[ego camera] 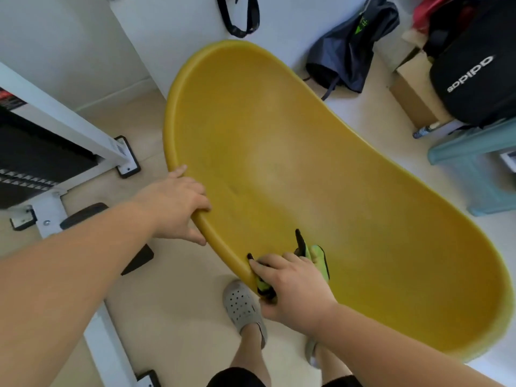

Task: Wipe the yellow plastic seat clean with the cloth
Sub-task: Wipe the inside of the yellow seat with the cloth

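**Two bare hands on a long yellow seat, seen from above**

At the far left stands a white metal frame (69, 127) with black feet, resting on a beige floor (173, 317). The person's left hand (178, 202) reaches in from the left and clamps the near-left rim of the yellow plastic seat (307, 169), fingers curled over the edge and thumb underneath, holding it firmly.

The seat fills the middle of the view. It is a smooth, shallow, bean-shaped shell with a raised rim, its hollow side facing up toward the camera. Its long axis runs diagonally: one rounded end points to the upper left, toward a white wall (69, 37), and the broader end lies at the lower right.

Just below the seat's near edge, a grey perforated clog (243, 305) shows on the person's foot. To its right, the right hand (293, 286) presses a green and black cloth (315, 255) onto the seat's inner surface near the rim, fingers closed around the bunched fabric.

Further right, beyond the seat, a dark blue bag (351, 48), a black bag (474, 71) with white lettering and a pale blue plastic stool (480, 174) stand close together.
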Demonstrator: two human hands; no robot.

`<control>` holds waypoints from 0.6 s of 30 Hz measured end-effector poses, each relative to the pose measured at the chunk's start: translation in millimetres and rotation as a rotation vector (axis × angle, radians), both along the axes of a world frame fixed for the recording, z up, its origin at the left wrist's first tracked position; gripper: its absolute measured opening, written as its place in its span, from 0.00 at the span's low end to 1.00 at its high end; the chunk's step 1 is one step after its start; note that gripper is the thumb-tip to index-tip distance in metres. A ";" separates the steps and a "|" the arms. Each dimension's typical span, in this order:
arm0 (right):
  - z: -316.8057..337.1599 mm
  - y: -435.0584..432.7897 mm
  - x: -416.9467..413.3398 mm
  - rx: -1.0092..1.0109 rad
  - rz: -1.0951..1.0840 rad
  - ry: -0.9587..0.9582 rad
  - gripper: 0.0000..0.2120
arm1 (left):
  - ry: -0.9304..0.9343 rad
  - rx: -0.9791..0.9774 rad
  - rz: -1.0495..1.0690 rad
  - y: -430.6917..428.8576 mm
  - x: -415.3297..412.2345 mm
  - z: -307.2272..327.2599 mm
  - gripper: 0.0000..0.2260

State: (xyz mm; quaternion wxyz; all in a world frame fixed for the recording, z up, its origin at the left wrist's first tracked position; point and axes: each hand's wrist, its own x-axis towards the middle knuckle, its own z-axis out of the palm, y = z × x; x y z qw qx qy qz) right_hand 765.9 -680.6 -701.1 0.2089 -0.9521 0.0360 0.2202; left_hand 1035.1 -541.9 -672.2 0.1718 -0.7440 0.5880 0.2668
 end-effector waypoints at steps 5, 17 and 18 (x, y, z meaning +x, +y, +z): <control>6.2 -17.4 -5.3 -0.024 0.194 0.066 0.33 | -0.001 -0.450 0.019 29.8 -32.3 -39.3 0.35; 30.4 -99.2 9.7 -0.284 0.437 0.023 0.21 | -0.168 -0.495 0.271 15.3 -93.2 -44.5 0.36; 31.0 -111.0 14.2 -0.319 0.449 0.005 0.20 | -0.185 -0.480 0.310 9.1 -95.3 -43.9 0.36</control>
